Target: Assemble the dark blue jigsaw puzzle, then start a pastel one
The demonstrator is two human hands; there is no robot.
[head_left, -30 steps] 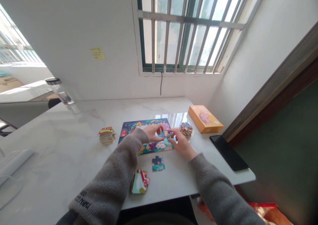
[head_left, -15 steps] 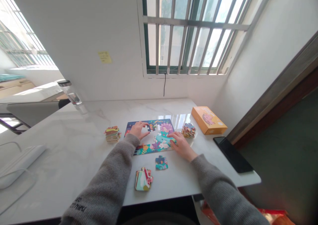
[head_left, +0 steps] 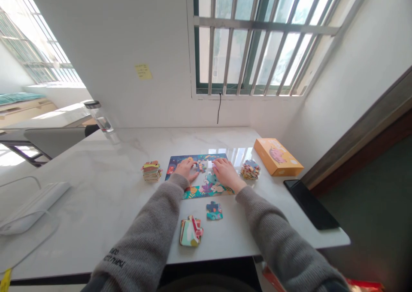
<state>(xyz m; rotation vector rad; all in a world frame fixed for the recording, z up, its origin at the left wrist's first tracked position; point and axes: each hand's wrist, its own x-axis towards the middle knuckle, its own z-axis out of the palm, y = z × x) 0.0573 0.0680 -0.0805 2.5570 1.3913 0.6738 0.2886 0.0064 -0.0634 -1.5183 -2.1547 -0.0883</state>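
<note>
A colourful jigsaw puzzle [head_left: 210, 192], partly assembled with a pale gap in its middle, lies flat on the white table. My left hand [head_left: 186, 170] rests on its left part, thumb and fingers apart, beside a small cluster of joined pieces [head_left: 201, 167] in the gap. On the upper right part lies my right hand [head_left: 224, 172], fingers stretched out and touching the puzzle; what is under its fingertips is hidden. Closer to me are a single blue puzzle piece [head_left: 214, 211] and a short stack of pieces [head_left: 190, 232].
Taller stacks of puzzle pieces stand left [head_left: 152, 171] and right [head_left: 250, 170] of the puzzle. An orange box [head_left: 277, 156] and a black phone [head_left: 310, 204] lie at the right. A clear bottle [head_left: 100, 118] stands at the back left, a white device with a cable [head_left: 35, 208] nearer.
My right hand has moved up and left over the puzzle, from its lower right side to its upper part. My left hand stays at the left. The view has shifted slightly.
</note>
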